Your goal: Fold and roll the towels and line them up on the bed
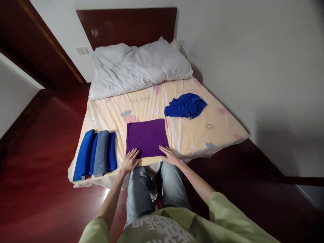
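A purple towel (146, 136) lies flat as a rectangle near the front edge of the bed. My left hand (130, 160) rests on its near left corner with the fingers stretched out. On the near right corner lies my right hand (169, 155), its fingers also extended and flat. To the left, several rolled or folded towels stand side by side: blue ones and a grey-blue one (101, 153). A crumpled blue cloth (187, 105) sits in a heap beyond the purple towel, to the right.
The bed (197, 135) has a yellow patterned sheet. A white pillow or folded quilt (139, 67) lies against the dark wooden headboard (131, 27). A white wall (253, 67) runs along the right, and dark red floor (45, 148) shows on the left.
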A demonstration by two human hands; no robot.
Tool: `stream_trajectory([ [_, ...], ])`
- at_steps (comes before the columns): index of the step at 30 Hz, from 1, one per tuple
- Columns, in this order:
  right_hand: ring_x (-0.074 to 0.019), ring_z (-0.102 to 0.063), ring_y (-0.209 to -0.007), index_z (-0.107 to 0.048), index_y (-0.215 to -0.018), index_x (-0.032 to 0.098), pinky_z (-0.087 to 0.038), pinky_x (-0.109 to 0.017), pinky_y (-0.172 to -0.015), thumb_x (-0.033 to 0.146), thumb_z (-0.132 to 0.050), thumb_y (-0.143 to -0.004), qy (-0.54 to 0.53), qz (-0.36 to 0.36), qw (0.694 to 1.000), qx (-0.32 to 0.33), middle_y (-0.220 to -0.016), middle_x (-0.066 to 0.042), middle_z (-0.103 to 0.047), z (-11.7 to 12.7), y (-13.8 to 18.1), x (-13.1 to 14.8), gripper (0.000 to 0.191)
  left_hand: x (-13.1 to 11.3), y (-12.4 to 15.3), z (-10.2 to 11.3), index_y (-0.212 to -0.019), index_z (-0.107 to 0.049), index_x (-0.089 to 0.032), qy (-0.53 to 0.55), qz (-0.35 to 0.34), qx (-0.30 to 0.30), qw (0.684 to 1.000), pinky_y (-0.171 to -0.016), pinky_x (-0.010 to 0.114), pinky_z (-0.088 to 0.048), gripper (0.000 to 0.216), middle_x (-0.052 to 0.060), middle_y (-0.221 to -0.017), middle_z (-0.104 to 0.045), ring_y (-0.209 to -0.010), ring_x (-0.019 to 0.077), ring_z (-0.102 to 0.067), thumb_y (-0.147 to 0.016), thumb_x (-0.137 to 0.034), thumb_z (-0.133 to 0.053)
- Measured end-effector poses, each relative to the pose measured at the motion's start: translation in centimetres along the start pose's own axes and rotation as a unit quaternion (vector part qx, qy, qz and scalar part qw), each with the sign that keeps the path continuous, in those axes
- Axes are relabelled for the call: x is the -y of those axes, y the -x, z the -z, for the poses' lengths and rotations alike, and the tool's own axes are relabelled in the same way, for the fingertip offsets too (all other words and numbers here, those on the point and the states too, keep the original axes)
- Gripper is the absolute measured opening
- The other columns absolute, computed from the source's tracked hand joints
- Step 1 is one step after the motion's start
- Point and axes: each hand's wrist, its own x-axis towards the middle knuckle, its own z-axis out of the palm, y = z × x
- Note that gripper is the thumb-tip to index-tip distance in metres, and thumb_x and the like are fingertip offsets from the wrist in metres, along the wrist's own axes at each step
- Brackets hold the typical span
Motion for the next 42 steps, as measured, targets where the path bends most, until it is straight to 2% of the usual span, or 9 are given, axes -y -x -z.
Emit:
stream_trajectory([
  [3, -0.0251, -0.05, -0.146, -0.063, -0.142, 0.022, -0.038, -0.054, -0.125, 0.023, -0.055, -0.094, -0.028, -0.005, 0.999, -0.03, -0.151, -0.009, -0.058, -0.6, 3.1, -0.2, 0.049, 0.8, 2.2, -0.6, -0.157, -0.047, -0.019, -0.003, 0.037, 0.0, 0.999, -0.127, 0.047, -0.033, 0.064, 0.01, -0.162, -0.043, -0.154, 0.0256, -0.034, -0.093, -0.02, -0.041],
  [6, -0.0258, -0.054, -0.143, -0.071, -0.132, 0.021, -0.04, -0.056, -0.124, 0.02, -0.053, -0.094, -0.039, -0.026, 0.996, -0.074, -0.145, -0.01, -0.063, -1.1, 4.2, -0.5, 0.042, 1.1, 2.4, -0.7, -0.152, -0.053, -0.017, -0.016, 0.065, -0.016, 0.998, -0.127, 0.043, -0.035, 0.069, 0.01, -0.159, -0.048, -0.151, 0.0237, -0.039, -0.086, -0.008, -0.038],
  [13, -0.0252, -0.061, -0.136, -0.074, -0.127, 0.019, -0.05, -0.051, -0.117, 0.015, -0.053, -0.091, -0.073, -0.05, 0.986, -0.142, -0.137, -0.011, -0.069, -2.0, 3.3, -0.6, 0.042, 0.3, 1.0, -0.2, -0.147, -0.057, -0.015, -0.048, 0.104, -0.024, 0.993, -0.124, 0.043, -0.039, 0.07, 0.014, -0.151, -0.056, -0.147, 0.0276, -0.046, -0.079, -0.004, -0.045],
  [17, -0.0233, -0.065, -0.131, -0.075, -0.124, 0.018, -0.049, -0.047, -0.119, -0.001, -0.049, -0.079, -0.016, -0.073, 0.986, -0.147, -0.133, -0.01, -0.071, -2.2, 1.7, -1.0, 0.055, 0.7, 0.7, -1.1, -0.148, -0.055, -0.013, -0.041, 0.115, -0.037, 0.992, -0.121, 0.044, -0.042, 0.071, 0.017, -0.152, -0.055, -0.147, 0.0294, -0.046, -0.079, -0.001, -0.047],
  [20, -0.0247, -0.068, -0.126, -0.079, -0.116, 0.017, -0.052, -0.047, -0.116, -0.001, -0.05, -0.077, 0.0, -0.08, 0.987, -0.142, -0.128, -0.011, -0.074, -2.0, 0.6, -1.7, 0.052, 1.6, 0.8, -1.5, -0.147, -0.055, -0.011, -0.019, 0.114, -0.031, 0.993, -0.121, 0.043, -0.042, 0.07, 0.018, -0.152, -0.054, -0.147, 0.0287, -0.045, -0.079, 0.001, -0.045],
  [23, -0.0258, -0.071, -0.121, -0.081, -0.109, 0.017, -0.056, -0.046, -0.111, 0.003, -0.055, -0.078, -0.004, -0.067, 0.988, -0.137, -0.123, -0.011, -0.076, -1.4, 1.0, -2.5, 0.043, 2.5, 2.0, -1.6, -0.141, -0.06, -0.01, -0.01, 0.102, -0.023, 0.994, -0.122, 0.041, -0.041, 0.065, 0.017, -0.15, -0.057, -0.146, 0.026, -0.048, -0.08, 0.001, -0.042],
  [27, -0.0248, -0.072, -0.119, -0.082, -0.107, 0.02, -0.057, -0.046, -0.11, 0.001, -0.051, -0.081, -0.013, -0.042, 0.992, -0.117, -0.12, -0.009, -0.077, -1.1, 3.9, -3.2, 0.045, 2.5, 5.2, -3.2, -0.138, -0.064, -0.015, 0.021, 0.075, -0.033, 0.996, -0.121, 0.042, -0.042, 0.063, 0.012, -0.149, -0.059, -0.144, 0.0239, -0.051, -0.081, 0.0, -0.041],
  [33, -0.0214, -0.072, -0.119, -0.082, -0.102, 0.023, -0.055, -0.045, -0.113, -0.002, -0.045, -0.077, -0.068, -0.079, 0.98, -0.169, -0.117, -0.005, -0.079, -2.9, 6.5, -2.4, 0.051, 1.4, 7.4, -5.7, -0.127, -0.071, -0.016, 0.14, 0.09, -0.13, 0.977, -0.121, 0.046, -0.043, 0.049, 0.012, -0.142, -0.065, -0.139, 0.0251, -0.057, -0.088, -0.009, -0.043],
  [42, -0.0217, -0.075, -0.113, -0.081, -0.102, 0.02, -0.054, -0.044, -0.113, 0.0, -0.047, -0.071, -0.19, -0.165, 0.946, -0.205, -0.112, -0.006, -0.08, -2.3, 5.7, -1.8, 0.05, 1.5, 6.8, -4.6, -0.106, -0.078, -0.018, 0.216, 0.089, -0.217, 0.948, -0.11, 0.05, -0.054, 0.035, 0.011, -0.118, -0.076, -0.116, 0.0261, -0.071, -0.082, -0.012, -0.052],
])
